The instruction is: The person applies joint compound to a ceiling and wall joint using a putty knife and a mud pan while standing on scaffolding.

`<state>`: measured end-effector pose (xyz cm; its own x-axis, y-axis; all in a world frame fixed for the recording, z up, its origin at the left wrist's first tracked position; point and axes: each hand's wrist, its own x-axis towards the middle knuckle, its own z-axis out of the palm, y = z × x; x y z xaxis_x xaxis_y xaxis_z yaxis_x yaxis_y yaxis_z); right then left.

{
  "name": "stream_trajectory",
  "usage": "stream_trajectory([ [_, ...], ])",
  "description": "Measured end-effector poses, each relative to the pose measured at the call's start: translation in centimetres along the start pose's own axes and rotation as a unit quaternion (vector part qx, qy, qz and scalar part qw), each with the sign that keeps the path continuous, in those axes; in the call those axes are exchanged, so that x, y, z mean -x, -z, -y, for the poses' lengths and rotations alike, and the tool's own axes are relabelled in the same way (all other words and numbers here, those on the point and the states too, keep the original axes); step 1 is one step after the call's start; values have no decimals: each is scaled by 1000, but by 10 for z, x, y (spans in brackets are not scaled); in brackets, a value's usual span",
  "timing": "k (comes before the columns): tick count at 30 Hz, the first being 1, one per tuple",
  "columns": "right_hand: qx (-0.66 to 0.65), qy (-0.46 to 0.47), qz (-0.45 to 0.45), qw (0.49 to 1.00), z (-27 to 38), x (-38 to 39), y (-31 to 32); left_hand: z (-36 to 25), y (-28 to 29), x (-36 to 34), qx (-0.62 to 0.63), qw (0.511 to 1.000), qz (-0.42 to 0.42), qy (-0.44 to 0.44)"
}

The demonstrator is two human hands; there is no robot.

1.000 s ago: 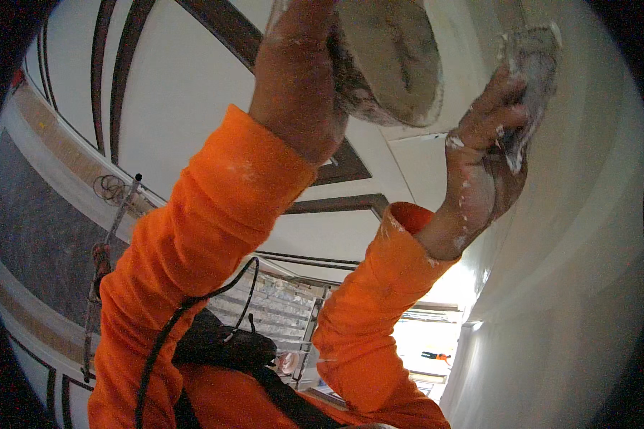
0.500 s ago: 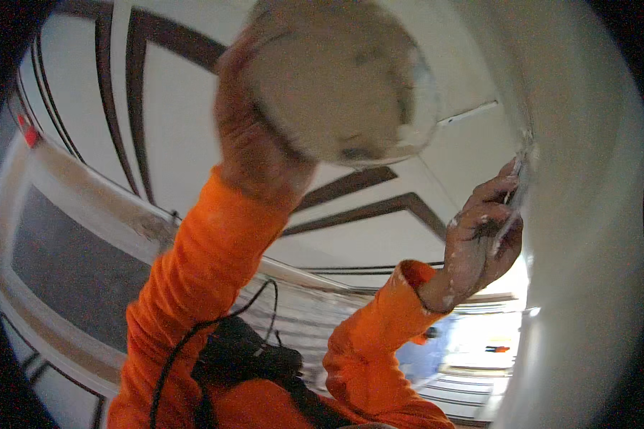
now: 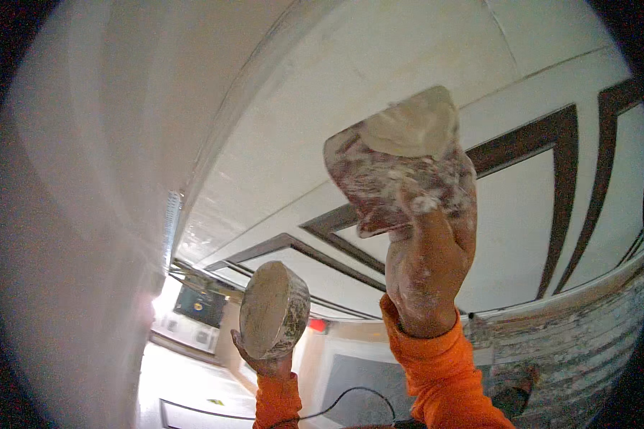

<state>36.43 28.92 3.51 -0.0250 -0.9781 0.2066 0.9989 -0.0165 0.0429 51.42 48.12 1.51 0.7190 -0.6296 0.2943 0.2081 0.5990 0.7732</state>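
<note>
Raised toward the ceiling, my right hand (image 3: 428,268) grips a broad, plaster-smeared putty knife (image 3: 368,175), with a pale lump of wet compound (image 3: 408,125) across the upper part of its blade. Lower and farther from the camera, my left hand (image 3: 261,361) is closed round the bottom of a shallow round container (image 3: 272,311) filled level with pale compound and crusted on its side. Both orange sleeves show white dust, and a black cable (image 3: 358,390) runs between my forearms.
A pale wall (image 3: 86,179) curves up the left to a seam with the white ceiling (image 3: 308,86), which has dark angular trim (image 3: 565,143). Bright daylight shows low at left. At lower right are weathered slatted boards (image 3: 572,350) and a grey panel (image 3: 358,372).
The view has swung round, putting the wall on the left. My right hand and knife have moved to upper centre, compound now showing on the blade; the container has dropped lower and farther away.
</note>
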Motion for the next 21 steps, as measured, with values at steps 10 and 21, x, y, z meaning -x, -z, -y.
stream_trajectory([
  [10,169,-100,108,975,-24,11,-105,-49,-9,27,-145,978,-128,-78],
  [21,345,-11,75,936,44,30,-106,-59,120,18,-215,959,-109,-150],
])
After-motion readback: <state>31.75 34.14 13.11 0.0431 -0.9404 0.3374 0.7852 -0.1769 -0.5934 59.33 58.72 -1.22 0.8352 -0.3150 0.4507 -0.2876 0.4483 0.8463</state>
